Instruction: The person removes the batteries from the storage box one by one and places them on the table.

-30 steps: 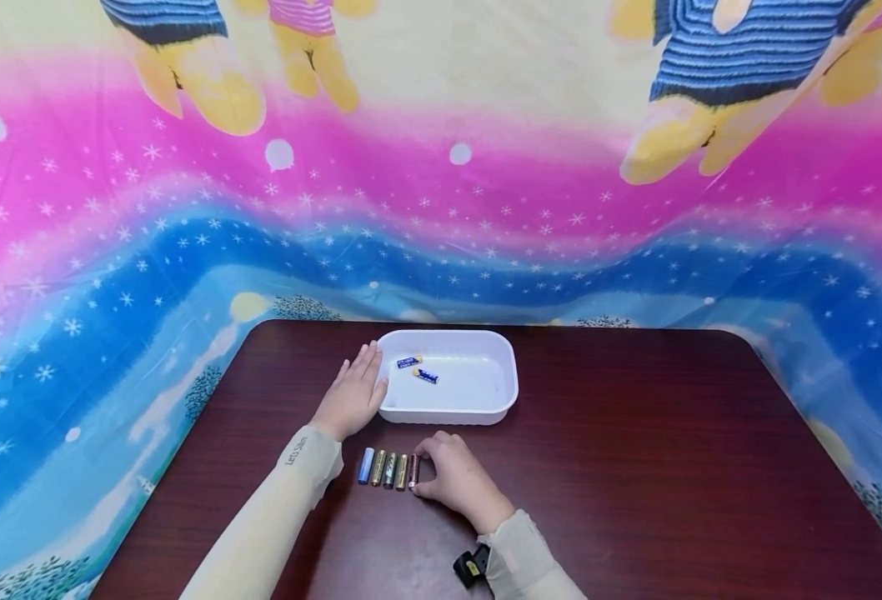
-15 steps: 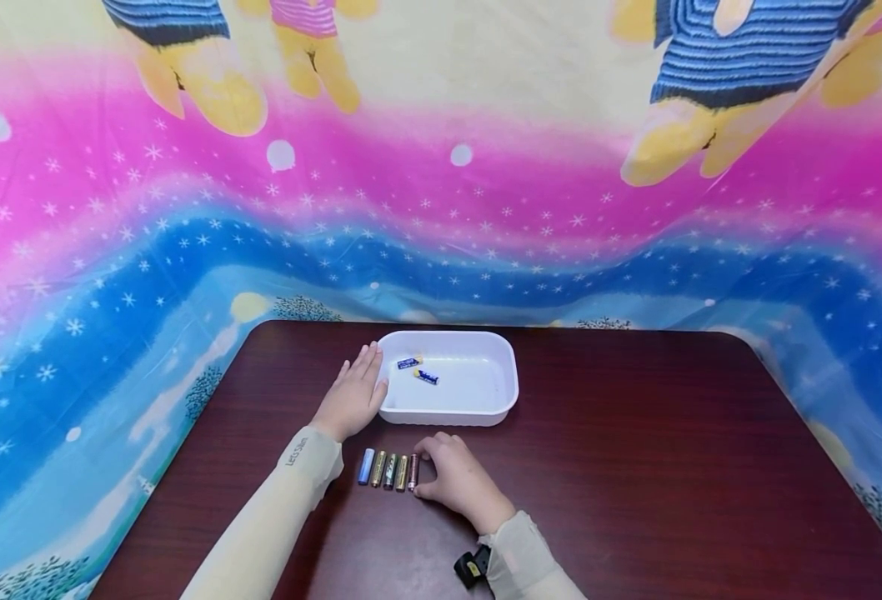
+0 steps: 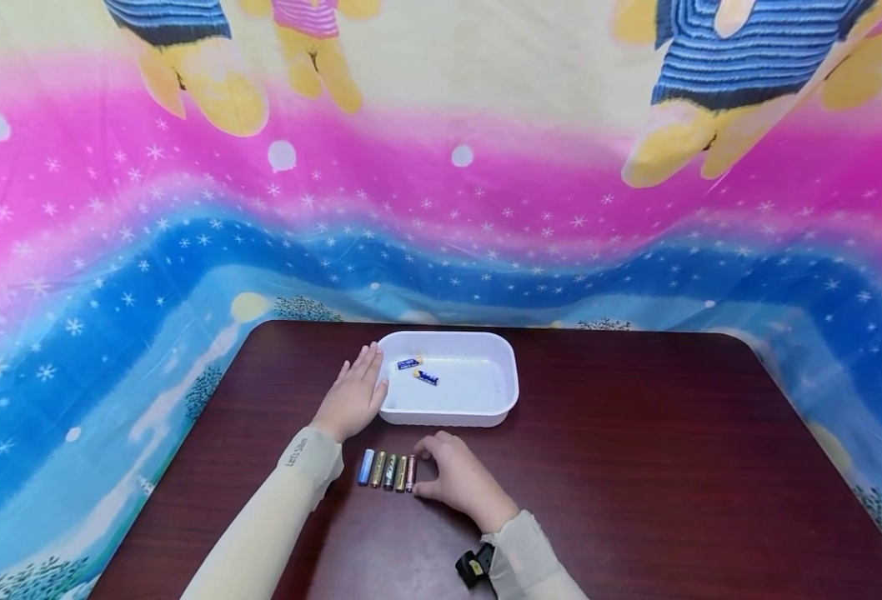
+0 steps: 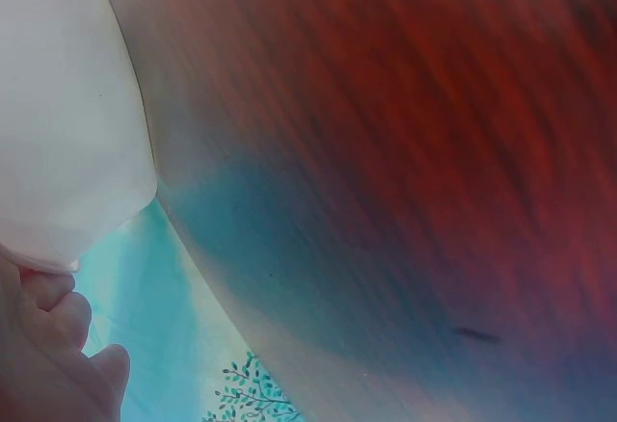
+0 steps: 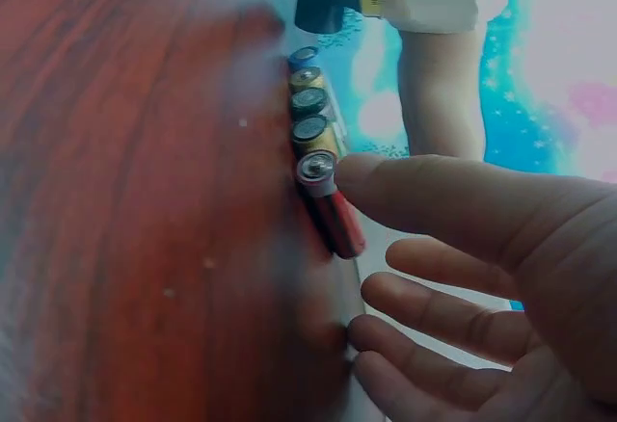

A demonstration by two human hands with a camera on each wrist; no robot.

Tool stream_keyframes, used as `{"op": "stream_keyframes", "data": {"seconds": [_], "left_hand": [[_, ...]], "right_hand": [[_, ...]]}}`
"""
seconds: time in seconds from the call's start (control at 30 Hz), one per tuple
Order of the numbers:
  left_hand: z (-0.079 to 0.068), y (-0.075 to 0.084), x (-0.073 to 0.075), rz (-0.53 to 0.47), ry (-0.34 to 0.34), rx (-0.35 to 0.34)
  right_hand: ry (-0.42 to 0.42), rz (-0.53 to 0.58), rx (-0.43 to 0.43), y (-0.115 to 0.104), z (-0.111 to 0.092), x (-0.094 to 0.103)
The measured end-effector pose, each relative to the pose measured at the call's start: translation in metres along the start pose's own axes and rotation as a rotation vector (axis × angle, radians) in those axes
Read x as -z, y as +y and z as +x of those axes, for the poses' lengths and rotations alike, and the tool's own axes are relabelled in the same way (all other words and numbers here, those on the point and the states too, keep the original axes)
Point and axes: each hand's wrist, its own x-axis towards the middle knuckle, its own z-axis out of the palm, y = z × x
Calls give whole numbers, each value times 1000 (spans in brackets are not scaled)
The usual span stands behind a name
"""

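Note:
My left hand [image 3: 349, 395] lies with straight fingers along the left side of a white plastic tray [image 3: 504, 379]. Two blue batteries, one [image 3: 409, 363] behind the other [image 3: 426, 378], lie in the tray's left part. Nearer me, several batteries stand side by side in a row on the table: a light blue one [image 3: 366, 467] at the left end, a red one [image 3: 411, 473] at the right end. Beside the red battery is my right hand [image 3: 459, 479], thumb at its near end and fingers spread. In the right wrist view the fingers are apart from that red battery [image 5: 339, 220].
The dark reddish-brown table [image 3: 636, 467] extends to both sides and has rounded far corners. A printed cloth [image 3: 441, 208] hangs right behind its back edge. A black wrist camera [image 3: 474, 565] sits on the right forearm.
The red battery has shifted slightly left, close against its neighbour, and a small gap shows between it and my right fingers. My left hand has not moved.

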Motion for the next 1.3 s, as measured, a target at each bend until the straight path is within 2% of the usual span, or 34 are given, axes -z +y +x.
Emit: {"op": "stream_keyframes", "data": {"seconds": [0.43, 0.67, 1.07, 1.3], "left_hand": [[-2, -1, 1, 7, 7, 4], [-3, -1, 2, 7, -12, 20], [0, -3, 1, 35, -23, -3], [0, 0, 4, 47, -33, -18]], "right_hand": [[73, 52, 2, -7, 1, 20], [118, 121, 19, -7, 3, 29], [273, 127, 42, 5, 18, 48], [308, 92, 41, 13, 30, 60]]}}
